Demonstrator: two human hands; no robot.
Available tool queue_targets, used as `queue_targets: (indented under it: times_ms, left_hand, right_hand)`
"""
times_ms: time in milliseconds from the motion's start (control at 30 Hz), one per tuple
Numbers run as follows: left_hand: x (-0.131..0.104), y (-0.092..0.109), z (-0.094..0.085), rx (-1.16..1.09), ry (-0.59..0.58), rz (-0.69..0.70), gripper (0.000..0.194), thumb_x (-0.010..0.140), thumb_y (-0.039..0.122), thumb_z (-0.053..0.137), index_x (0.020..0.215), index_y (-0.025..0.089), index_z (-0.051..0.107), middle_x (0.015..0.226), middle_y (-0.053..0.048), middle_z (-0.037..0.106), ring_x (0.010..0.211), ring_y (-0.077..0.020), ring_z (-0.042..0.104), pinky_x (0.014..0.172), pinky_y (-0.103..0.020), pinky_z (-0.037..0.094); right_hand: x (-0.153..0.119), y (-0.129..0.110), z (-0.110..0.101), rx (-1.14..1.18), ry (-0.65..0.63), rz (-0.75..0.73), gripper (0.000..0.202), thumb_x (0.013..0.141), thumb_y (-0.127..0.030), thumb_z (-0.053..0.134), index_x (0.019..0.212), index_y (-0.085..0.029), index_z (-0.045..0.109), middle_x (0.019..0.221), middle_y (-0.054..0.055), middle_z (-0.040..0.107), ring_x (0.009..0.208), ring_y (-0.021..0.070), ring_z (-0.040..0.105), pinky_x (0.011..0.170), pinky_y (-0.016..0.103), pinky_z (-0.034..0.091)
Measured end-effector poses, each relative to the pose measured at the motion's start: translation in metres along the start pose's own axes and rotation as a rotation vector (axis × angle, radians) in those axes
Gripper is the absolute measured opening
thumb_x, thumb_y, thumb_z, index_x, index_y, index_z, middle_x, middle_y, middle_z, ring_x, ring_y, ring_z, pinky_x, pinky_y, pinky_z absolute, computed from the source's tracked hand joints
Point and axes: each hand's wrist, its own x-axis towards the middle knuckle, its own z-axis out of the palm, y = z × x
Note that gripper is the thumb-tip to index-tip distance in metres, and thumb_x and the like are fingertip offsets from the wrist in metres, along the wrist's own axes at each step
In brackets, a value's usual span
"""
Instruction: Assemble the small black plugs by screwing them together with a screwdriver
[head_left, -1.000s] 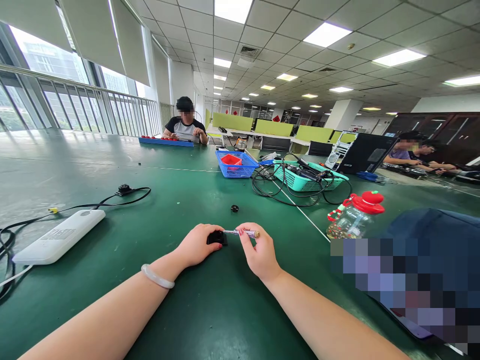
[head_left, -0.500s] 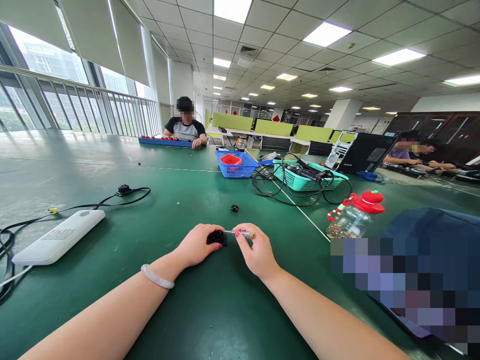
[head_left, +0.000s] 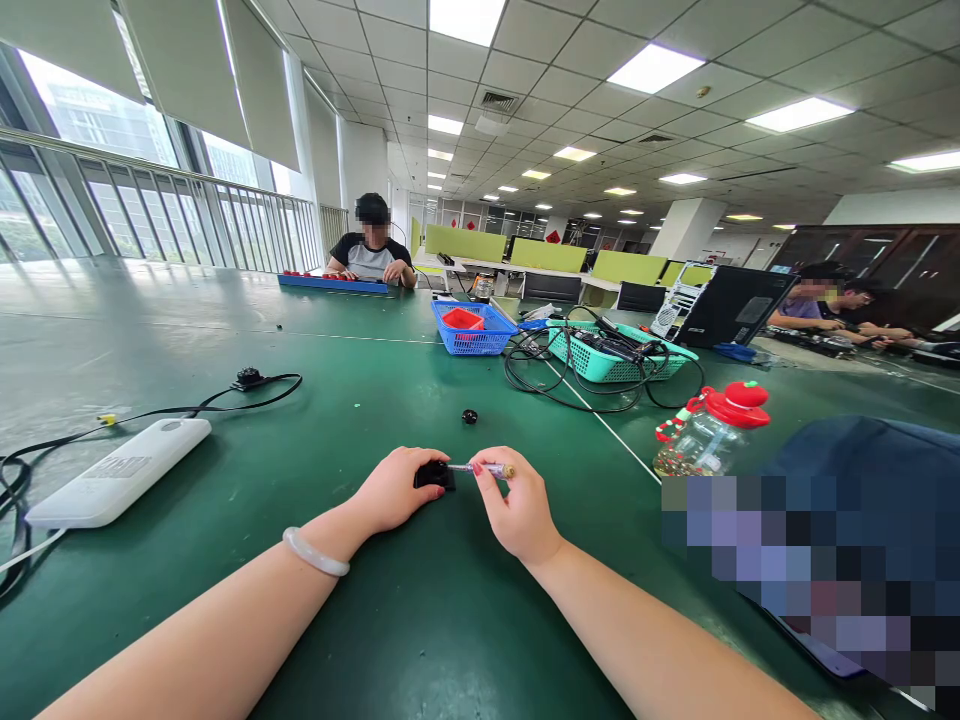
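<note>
On the green table (head_left: 405, 620), my left hand (head_left: 397, 488) grips a small black part (head_left: 435, 476) between thumb and fingers. My right hand (head_left: 516, 503) is closed around a slim screwdriver (head_left: 493, 470) with a pale purple handle, held almost level. The screwdriver's thin shaft points left and its tip meets the right side of the black part; the exact contact is too small to make out. A small round black piece (head_left: 469, 416) lies on the table just beyond my hands.
A white power bank (head_left: 124, 472) and black cables lie left. Beyond are a blue basket (head_left: 474, 342), a green basket (head_left: 600, 368) with cables, and a red-lidded bottle (head_left: 705, 440). Dark blue fabric (head_left: 870, 450) is at right. A person (head_left: 371, 250) sits across the table.
The screwdriver and my right fingers have shifted very slightly. Across the table, the person's hand has lifted from the table edge towards the body.
</note>
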Motion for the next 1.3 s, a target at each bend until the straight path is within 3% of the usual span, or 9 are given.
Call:
queue_targets:
  times_ms: [200, 433, 733, 1300]
  left_hand:
    - [0.0, 0.0, 0.001, 0.002, 0.005, -0.004, 0.041, 0.078, 0.033, 0.063, 0.119, 0.027, 0.062, 0.115, -0.004, 0.067, 0.11, -0.0279, 0.058, 0.099, -0.043, 0.045]
    - [0.0, 0.0, 0.0, -0.003, 0.003, -0.009, 0.042, 0.077, 0.032, 0.063, 0.119, 0.028, 0.062, 0.116, -0.004, 0.067, 0.11, -0.0274, 0.057, 0.1, -0.043, 0.044]
    - [0.001, 0.002, 0.0, -0.007, 0.005, -0.019, 0.041, 0.077, 0.031, 0.063, 0.118, 0.028, 0.062, 0.117, -0.003, 0.066, 0.11, -0.0273, 0.057, 0.1, -0.043, 0.044]
    - [0.0, 0.003, -0.001, -0.026, 0.016, -0.02, 0.04, 0.076, 0.031, 0.063, 0.115, 0.027, 0.063, 0.116, -0.002, 0.067, 0.108, -0.0265, 0.058, 0.097, -0.041, 0.045]
  right_hand:
    - [0.0, 0.003, 0.002, 0.045, 0.005, 0.063, 0.019, 0.092, -0.029, 0.046, 0.085, -0.022, 0.062, 0.084, 0.004, 0.067, 0.081, 0.0188, 0.062, 0.077, 0.03, 0.048]
    - [0.003, 0.009, 0.003, 0.111, -0.038, 0.255, 0.027, 0.092, -0.037, 0.046, 0.084, -0.02, 0.064, 0.08, 0.002, 0.067, 0.069, 0.0155, 0.059, 0.062, 0.024, 0.045]
    - [0.003, 0.015, 0.005, 0.189, -0.067, 0.321, 0.028, 0.091, -0.041, 0.047, 0.085, -0.02, 0.064, 0.079, 0.003, 0.066, 0.069, 0.0162, 0.061, 0.063, 0.026, 0.046]
    - [0.006, 0.028, 0.013, 0.463, 0.003, 0.594, 0.046, 0.076, -0.062, 0.058, 0.088, -0.017, 0.063, 0.056, 0.0, 0.06, 0.055, 0.0163, 0.06, 0.059, 0.03, 0.052]
